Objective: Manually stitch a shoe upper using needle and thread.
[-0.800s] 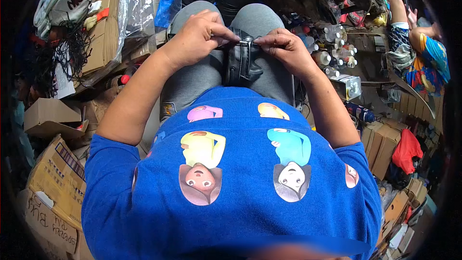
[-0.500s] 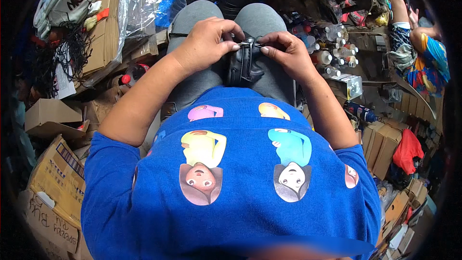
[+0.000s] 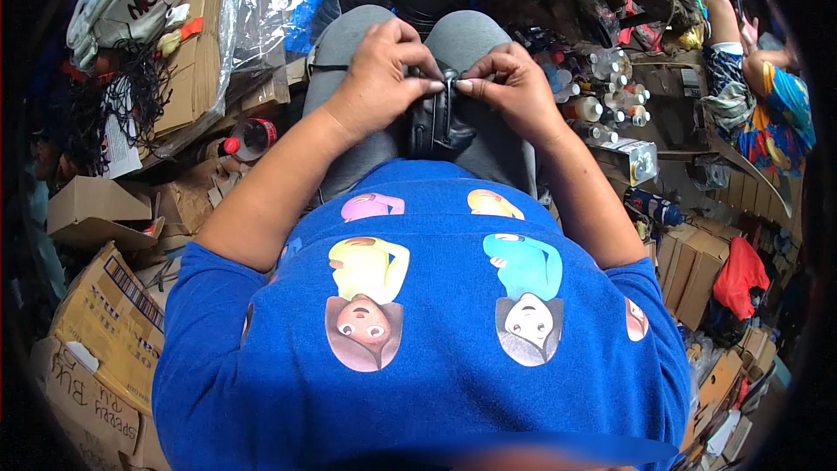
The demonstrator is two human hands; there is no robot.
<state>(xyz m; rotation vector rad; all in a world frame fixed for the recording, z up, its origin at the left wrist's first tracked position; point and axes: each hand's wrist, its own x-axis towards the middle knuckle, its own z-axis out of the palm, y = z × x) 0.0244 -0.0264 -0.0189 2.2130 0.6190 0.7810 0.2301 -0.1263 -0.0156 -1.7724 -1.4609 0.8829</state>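
Note:
A black leather shoe (image 3: 453, 126), glossy and with raised seams, rests between my grey-clad thighs, partly hidden by my fingers. At its upper end, my left hand (image 3: 392, 70) is closed in a pinch, thumb and forefinger against the left side of the seam. From the other side my right hand (image 3: 510, 83) pinches in the same way, its thumb tip almost meeting the left one. Between the fingertips runs what looks like a thin lace, mostly covered by them.
Cardboard boxes (image 3: 100, 209) and a tangle of black cords (image 3: 131, 109) lie to the left, near a red-capped bottle (image 3: 251, 139). Several small bottles (image 3: 602, 109) stand at right. Beyond them another person's arm (image 3: 722, 22) shows beside colourful clothing (image 3: 772, 122).
Both hands have drawn closer together at the top of the shoe. The thin strand seen between fingertips and seam is now mostly covered.

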